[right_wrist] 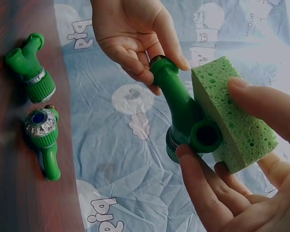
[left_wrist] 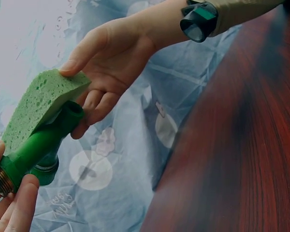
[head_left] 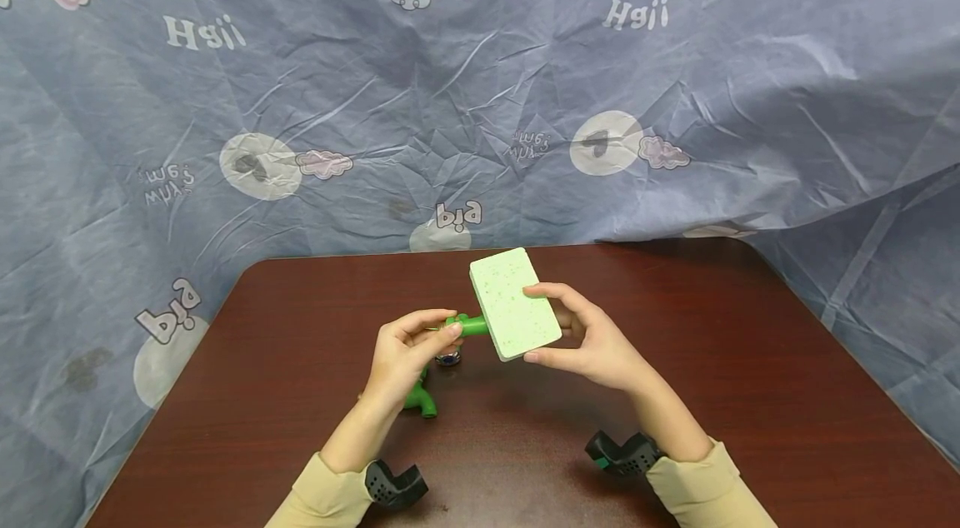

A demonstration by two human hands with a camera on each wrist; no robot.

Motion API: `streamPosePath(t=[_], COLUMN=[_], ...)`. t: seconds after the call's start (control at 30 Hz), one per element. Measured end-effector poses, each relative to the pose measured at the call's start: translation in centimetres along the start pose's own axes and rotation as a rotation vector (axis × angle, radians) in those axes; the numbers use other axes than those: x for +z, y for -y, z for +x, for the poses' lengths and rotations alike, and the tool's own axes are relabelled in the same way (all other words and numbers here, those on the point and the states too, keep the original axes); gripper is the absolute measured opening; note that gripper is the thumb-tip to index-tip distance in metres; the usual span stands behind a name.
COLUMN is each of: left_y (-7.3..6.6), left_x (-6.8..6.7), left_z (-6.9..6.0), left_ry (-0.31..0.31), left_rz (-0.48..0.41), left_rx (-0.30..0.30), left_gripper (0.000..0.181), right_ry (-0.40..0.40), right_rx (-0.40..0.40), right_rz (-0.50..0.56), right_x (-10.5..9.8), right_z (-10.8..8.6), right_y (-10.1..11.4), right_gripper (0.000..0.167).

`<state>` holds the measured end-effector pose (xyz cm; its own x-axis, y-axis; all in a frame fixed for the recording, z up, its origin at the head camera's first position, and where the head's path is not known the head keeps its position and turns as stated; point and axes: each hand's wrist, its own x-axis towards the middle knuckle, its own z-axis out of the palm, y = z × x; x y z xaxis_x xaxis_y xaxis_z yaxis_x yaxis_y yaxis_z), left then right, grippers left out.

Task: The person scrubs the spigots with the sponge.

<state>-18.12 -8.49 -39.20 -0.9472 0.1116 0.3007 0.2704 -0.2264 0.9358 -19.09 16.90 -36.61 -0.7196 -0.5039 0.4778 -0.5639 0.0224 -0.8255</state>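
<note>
My left hand pinches a green pipe fitting by its brass-threaded end. A side branch and an open round mouth show on the fitting in the right wrist view. My right hand grips a light green, pored sponge between thumb and fingers. The sponge lies against the fitting's body, both raised above the table; in the head view it covers part of the fitting. Fingers of the right hand also reach under the fitting near its open mouth in the right wrist view.
Two similar green fittings with silver collars lie on the dark red wooden table: one fitting beside another fitting. Behind the table hangs a blue printed sheet. Each wrist wears a black device.
</note>
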Motion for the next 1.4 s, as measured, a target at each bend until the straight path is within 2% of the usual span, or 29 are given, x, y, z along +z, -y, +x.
streamPosePath(t=[0.2, 0.37, 0.4, 0.47, 0.6, 0.63, 0.77, 1.13, 1.4], left_y=[0.0, 0.6, 1.9, 2.0, 1.7, 0.3, -0.1, 0.2, 0.2], left_x=[0.1, -0.1, -0.5, -0.6, -0.5, -0.1, -0.1, -0.1, 0.0], left_z=[0.0, 0.0, 0.3, 0.3, 0.2, -0.2, -0.2, -0.1, -0.1], left_ry=[-0.004, 0.017, 0.035, 0.037, 0.031, 0.014, 0.015, 0.021, 0.017], left_rz=[-0.004, -0.003, -0.022, -0.013, 0.01, 0.037, 0.061, 0.128, 0.129], left_rx=[0.002, 0.052, 0.088, 0.1, 0.056, 0.009, -0.044, 0.031, 0.01], left_gripper=[0.03, 0.034, 0.033, 0.035, 0.04, 0.043, 0.047, 0.04, 0.038], right_ry=[-0.013, -0.023, -0.025, -0.026, -0.027, -0.027, -0.03, -0.074, -0.087], right_rx=[-0.001, 0.005, 0.006, 0.012, 0.017, 0.018, 0.022, 0.043, 0.05], right_rz=[-0.003, 0.003, 0.007, 0.016, 0.03, 0.036, 0.061, 0.076, 0.087], right_x=[0.0, 0.0, 0.0, 0.0, -0.1, -0.1, -0.1, -0.1, -0.1], right_z=[0.1, 0.0, 0.0, 0.0, 0.0, 0.0, 0.0, 0.1, 0.1], right_y=[0.0, 0.1, 0.1, 0.1, 0.0, 0.0, -0.1, -0.1, 0.0], right_gripper=[0.068, 0.067, 0.067, 0.067, 0.067, 0.067, 0.068, 0.068, 0.068])
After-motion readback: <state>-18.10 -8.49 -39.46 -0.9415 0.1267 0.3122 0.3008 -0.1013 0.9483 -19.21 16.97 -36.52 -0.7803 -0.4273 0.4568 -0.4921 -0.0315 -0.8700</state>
